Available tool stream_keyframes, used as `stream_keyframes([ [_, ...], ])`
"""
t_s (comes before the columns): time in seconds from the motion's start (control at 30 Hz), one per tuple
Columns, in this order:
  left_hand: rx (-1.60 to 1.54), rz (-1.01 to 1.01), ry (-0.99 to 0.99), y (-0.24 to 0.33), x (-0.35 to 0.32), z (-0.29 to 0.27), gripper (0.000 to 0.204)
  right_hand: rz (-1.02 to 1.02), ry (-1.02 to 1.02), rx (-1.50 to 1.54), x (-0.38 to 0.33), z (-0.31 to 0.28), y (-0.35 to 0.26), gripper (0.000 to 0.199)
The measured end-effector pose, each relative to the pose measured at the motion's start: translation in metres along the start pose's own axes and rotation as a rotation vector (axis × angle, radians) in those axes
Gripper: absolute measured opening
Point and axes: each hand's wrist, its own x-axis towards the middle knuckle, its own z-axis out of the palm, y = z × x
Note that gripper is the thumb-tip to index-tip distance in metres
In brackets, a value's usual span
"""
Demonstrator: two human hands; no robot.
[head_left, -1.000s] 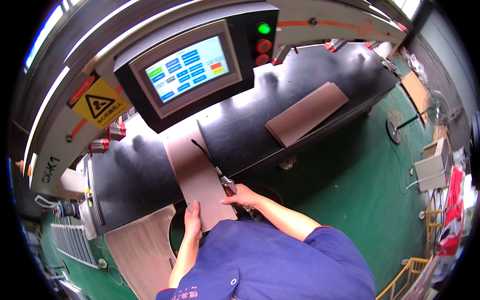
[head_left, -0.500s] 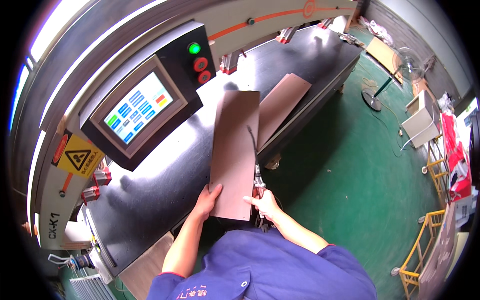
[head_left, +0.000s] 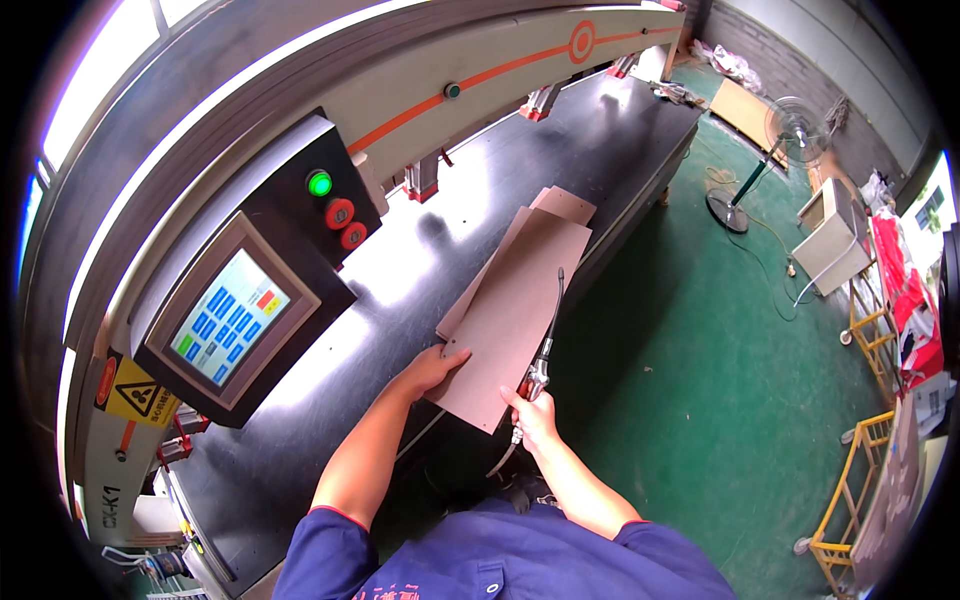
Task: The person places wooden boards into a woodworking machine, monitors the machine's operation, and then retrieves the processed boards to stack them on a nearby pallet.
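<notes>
My left hand (head_left: 430, 372) is closed on the left edge of a long brown-pink panel (head_left: 515, 320), thumb on top, near its lower end. That panel slants away to the upper right, over other similar panels (head_left: 572, 204) on the black worktable (head_left: 440, 260). In my right hand (head_left: 533, 418) is an air blow gun (head_left: 540, 370) with a long thin dark nozzle and a hose hanging from its lower end. The nozzle points up and away alongside the panel's right edge. My right thumb lies close to that edge; whether it touches cannot be made out.
A machine beam (head_left: 500, 70) spans the table, with a touchscreen panel (head_left: 232, 318) and lit green button (head_left: 319, 183) at left. Red-tipped clamps (head_left: 422, 180) hang below it. On the green floor (head_left: 680, 350) stand a fan (head_left: 740, 200), a white cabinet (head_left: 835, 240) and yellow trolleys (head_left: 850, 490).
The held panel has swung from nearly upright in view to a rightward slant, now over the other panels. Both hands moved with it, and the air gun turned rightward. The view shifted somewhat.
</notes>
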Motion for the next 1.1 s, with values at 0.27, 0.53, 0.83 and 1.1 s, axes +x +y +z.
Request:
stream_keyframes([
  [0.27,0.433,0.097,0.695,-0.037,0.006,-0.007,0.059,0.006,0.088,-0.099,0.059,0.000,-0.003,0.032],
  [0.53,-0.506,-0.136,0.367,-0.031,-0.004,0.053,0.048,0.104,0.079,-0.257,0.070,-0.005,-0.011,0.035],
  [0.83,-0.312,-0.179,0.421,-0.019,0.025,0.029,0.048,-0.192,0.192,-0.337,0.122,-0.006,-0.002,0.028],
  [1.1,-0.262,-0.180,0.376,-0.005,0.037,0.010,0.038,-0.214,0.277,-0.314,0.177,-0.016,-0.050,0.036],
])
